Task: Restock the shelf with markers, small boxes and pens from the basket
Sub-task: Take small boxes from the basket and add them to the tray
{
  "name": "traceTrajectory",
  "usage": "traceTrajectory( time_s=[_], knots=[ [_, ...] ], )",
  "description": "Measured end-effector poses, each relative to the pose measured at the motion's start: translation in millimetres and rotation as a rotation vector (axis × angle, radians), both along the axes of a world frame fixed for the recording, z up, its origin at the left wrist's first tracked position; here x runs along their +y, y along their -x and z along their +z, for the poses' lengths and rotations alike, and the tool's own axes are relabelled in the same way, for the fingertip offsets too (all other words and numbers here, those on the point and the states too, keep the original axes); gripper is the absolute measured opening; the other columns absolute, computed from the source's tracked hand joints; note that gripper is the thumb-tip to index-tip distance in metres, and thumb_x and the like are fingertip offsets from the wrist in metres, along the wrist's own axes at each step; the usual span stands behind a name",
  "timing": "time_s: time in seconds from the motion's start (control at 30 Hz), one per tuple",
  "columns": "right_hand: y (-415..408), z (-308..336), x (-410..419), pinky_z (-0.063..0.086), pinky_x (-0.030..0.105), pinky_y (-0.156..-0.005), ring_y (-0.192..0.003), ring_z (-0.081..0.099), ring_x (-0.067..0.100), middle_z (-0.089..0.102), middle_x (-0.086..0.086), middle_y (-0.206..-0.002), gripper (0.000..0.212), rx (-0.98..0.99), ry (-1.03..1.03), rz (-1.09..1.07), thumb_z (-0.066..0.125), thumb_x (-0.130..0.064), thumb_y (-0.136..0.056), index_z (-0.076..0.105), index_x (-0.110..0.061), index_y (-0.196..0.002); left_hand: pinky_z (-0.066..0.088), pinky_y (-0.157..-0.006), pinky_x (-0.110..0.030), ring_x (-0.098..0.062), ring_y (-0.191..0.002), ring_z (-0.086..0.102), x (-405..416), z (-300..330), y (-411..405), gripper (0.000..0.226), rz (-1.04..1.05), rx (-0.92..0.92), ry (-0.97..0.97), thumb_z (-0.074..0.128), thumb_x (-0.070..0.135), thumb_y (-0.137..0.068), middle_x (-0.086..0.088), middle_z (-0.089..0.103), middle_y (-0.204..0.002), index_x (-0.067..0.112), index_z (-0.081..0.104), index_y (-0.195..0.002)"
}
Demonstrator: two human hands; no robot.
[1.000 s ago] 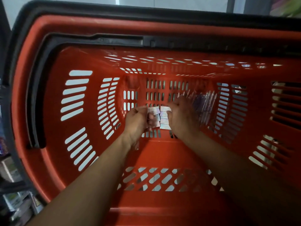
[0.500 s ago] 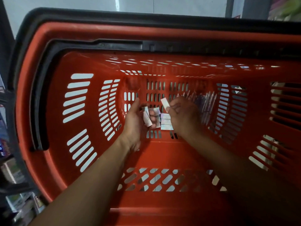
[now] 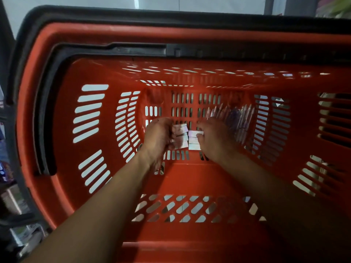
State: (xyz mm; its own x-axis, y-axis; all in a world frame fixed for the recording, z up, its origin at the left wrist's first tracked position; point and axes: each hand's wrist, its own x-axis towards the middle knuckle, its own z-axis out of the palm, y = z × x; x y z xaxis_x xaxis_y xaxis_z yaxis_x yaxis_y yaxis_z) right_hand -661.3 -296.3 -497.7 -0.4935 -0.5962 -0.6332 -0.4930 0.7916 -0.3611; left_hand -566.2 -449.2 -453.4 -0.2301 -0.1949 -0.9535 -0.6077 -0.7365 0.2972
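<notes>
Both arms reach deep into a red plastic basket (image 3: pixel 62 133) whose walls rise steeply on every side, leaving a well that narrows toward the floor. A black handle (image 3: pixel 117 50) lies folded along the far and left rim, just inside the smooth rounded red lip. The walls are pierced with rows of slots: long angled ones on the left, short upright ones on the far side, slanted ones on the near wall beneath the forearms. Pale light shows through them.

On the basket floor, the left hand (image 3: pixel 158 138) and the right hand (image 3: pixel 214 139) flank a small cluster of small boxes (image 3: pixel 193 142), flat white card packs with square corners that lie touching one another. The left hand's fingers curl around several of these boxes at the left of the cluster. The right hand's thumb and fingertips pinch the right end of the top box in the right-hand stack. Only a narrow gap separates the two hands.

To the right of the right hand, a bundle of pens (image 3: pixel 237 118) lies slanted against the far right part of the floor, slim pale barrels with some purple; motion blur hides finer detail. The near part of the floor is smooth, unslotted red plastic.

Outside the left rim, dim shelving (image 3: pixel 11 196) with blurred goods stands close by.
</notes>
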Motion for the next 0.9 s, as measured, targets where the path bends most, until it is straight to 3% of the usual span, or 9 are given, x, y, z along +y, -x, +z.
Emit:
traceTrajectory(
  time_s=[0.1,0.23,0.37,0.43,0.57,0.67,0.8,0.9],
  knots=[
    [-5,-7,1,0.052,0.038,-0.091,-0.109,0.056,0.029,0.061,0.009,-0.112,0.023,0.091,-0.043,0.184,0.078,-0.015,-0.085,0.077,-0.012,-0.109,0.040,-0.042,-0.020,-0.016,-0.052,0.046,-2,0,-1,0.018,0.012,0.025,0.035,0.041,0.014,-0.100,-0.004,0.052,-0.066,0.011,0.058,-0.105],
    [-4,-11,-4,0.051,0.036,-0.087,-0.102,0.058,0.027,0.063,0.007,-0.105,0.028,0.138,-0.042,0.173,0.085,-0.010,-0.075,0.076,-0.011,-0.101,0.038,-0.041,-0.018,-0.013,-0.049,0.047,-2,2,-4,0.029,-0.012,-0.002,0.008,0.040,0.018,-0.105,-0.002,0.052,-0.062,0.010,0.060,-0.085],
    [-2,-9,-6,0.046,0.033,-0.065,-0.085,0.063,0.029,0.065,0.005,-0.088,0.020,0.045,-0.017,0.145,0.070,0.009,-0.076,0.067,-0.010,-0.081,0.034,-0.044,-0.020,-0.011,-0.051,0.046,-1,4,-5,0.027,-0.049,-0.016,-0.001,0.038,0.022,-0.105,0.000,0.051,-0.066,0.012,0.061,-0.094],
    [1,-10,-5,0.042,0.031,-0.061,-0.082,0.062,0.027,0.063,0.003,-0.085,0.024,0.027,-0.027,0.058,0.064,0.009,-0.079,0.063,-0.015,-0.083,0.036,-0.047,-0.021,-0.010,-0.051,0.047,-2,7,-4,0.032,-0.082,-0.035,-0.009,0.038,0.025,-0.106,0.001,0.051,-0.067,0.017,0.060,-0.084],
    [3,-11,-1,0.054,0.041,-0.089,-0.109,0.059,0.027,0.066,0.004,-0.114,0.026,0.009,0.001,0.099,0.074,-0.013,-0.088,0.070,-0.015,-0.113,0.036,-0.052,-0.025,-0.008,-0.049,0.050,-2,11,-5,0.037,-0.087,-0.058,-0.028,0.037,0.030,-0.108,0.003,0.052,-0.067,0.021,0.058,-0.079],
    [-3,-14,3,0.050,0.042,-0.098,-0.116,0.057,0.029,0.063,0.003,-0.126,0.030,-0.005,-0.009,0.201,0.077,-0.016,-0.085,0.074,-0.013,-0.115,0.036,-0.056,-0.028,-0.009,-0.053,0.050,-2,10,-7,0.034,-0.095,-0.080,-0.026,0.038,0.032,-0.107,0.003,0.055,-0.068,0.019,0.060,-0.084],
    [-4,-18,3,0.051,0.037,-0.094,-0.111,0.060,0.027,0.066,0.000,-0.122,0.026,-0.003,0.012,0.135,0.080,-0.016,-0.085,0.076,-0.014,-0.111,0.035,-0.056,-0.028,-0.010,-0.055,0.051,1,4,-11,0.032,-0.070,-0.103,-0.028,0.042,0.032,-0.106,0.004,0.058,-0.068,0.019,0.062,-0.085],
    [0,-13,2,0.046,0.029,-0.078,-0.098,0.064,0.025,0.070,0.002,-0.104,0.009,-0.007,0.040,0.021,0.072,-0.019,-0.092,0.076,-0.016,-0.099,0.036,-0.060,-0.030,-0.008,-0.052,0.054,3,2,-11,0.034,-0.061,-0.106,-0.040,0.043,0.034,-0.105,0.006,0.059,-0.066,0.021,0.062,-0.080]
  ],
)
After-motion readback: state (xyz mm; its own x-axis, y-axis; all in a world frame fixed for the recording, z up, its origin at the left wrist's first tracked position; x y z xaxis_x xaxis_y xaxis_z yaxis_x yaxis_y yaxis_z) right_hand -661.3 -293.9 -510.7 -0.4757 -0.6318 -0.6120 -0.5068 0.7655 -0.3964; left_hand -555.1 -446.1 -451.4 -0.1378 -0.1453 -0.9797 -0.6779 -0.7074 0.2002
